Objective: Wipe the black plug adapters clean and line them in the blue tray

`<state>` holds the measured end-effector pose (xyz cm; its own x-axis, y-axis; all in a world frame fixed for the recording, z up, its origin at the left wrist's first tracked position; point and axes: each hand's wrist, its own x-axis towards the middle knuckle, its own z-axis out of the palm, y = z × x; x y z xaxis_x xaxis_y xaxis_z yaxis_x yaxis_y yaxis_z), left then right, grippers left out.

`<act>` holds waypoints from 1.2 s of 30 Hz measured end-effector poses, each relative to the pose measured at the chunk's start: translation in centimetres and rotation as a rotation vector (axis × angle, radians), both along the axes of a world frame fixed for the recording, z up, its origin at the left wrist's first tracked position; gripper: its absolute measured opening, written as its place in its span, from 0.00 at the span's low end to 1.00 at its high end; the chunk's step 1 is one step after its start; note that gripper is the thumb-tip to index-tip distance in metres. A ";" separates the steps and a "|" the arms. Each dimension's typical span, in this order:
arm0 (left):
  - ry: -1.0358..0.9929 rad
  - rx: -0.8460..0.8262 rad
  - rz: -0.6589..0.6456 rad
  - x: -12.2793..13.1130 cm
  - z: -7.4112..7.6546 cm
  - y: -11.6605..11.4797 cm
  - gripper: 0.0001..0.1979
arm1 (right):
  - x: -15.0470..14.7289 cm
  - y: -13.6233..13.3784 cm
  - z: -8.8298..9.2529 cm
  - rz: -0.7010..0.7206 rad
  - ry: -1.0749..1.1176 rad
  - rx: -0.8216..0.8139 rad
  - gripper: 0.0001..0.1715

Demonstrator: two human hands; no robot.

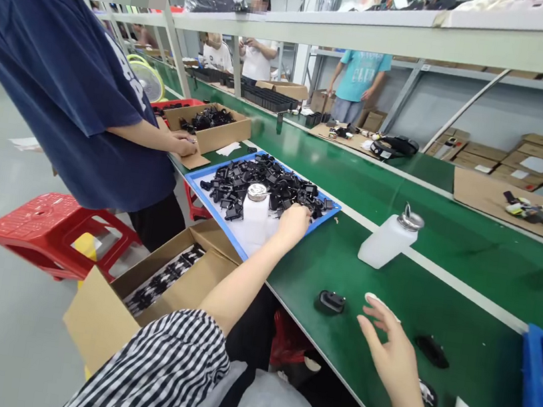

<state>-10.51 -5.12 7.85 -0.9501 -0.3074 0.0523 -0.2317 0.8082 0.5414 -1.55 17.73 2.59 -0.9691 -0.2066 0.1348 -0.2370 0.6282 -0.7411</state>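
Head camera: worn high, above the near edge of the green tabletop [322,258]
Tabletop: seen forward and down, at a slant
Left hand [293,224] and right hand [389,349]: close, below the camera
Cardboard boxes [536,150]: farther off, past the tabletop's far edge

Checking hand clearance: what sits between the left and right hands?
Past the blue tray's rim, a black plug adapter on the green bench, nearer the right hand than the left hand. Shows in the head view.
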 end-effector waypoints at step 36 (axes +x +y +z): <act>-0.111 0.779 -0.843 13.2 -4.3 14.5 0.18 | 9.1 3.2 0.9 -0.443 -0.124 -0.839 0.12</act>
<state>2.71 9.35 3.51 -0.8567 0.5149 0.0299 0.1450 0.1848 0.9720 7.57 20.94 3.54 -0.9533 0.2997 -0.0370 0.0056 -0.1051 -0.9944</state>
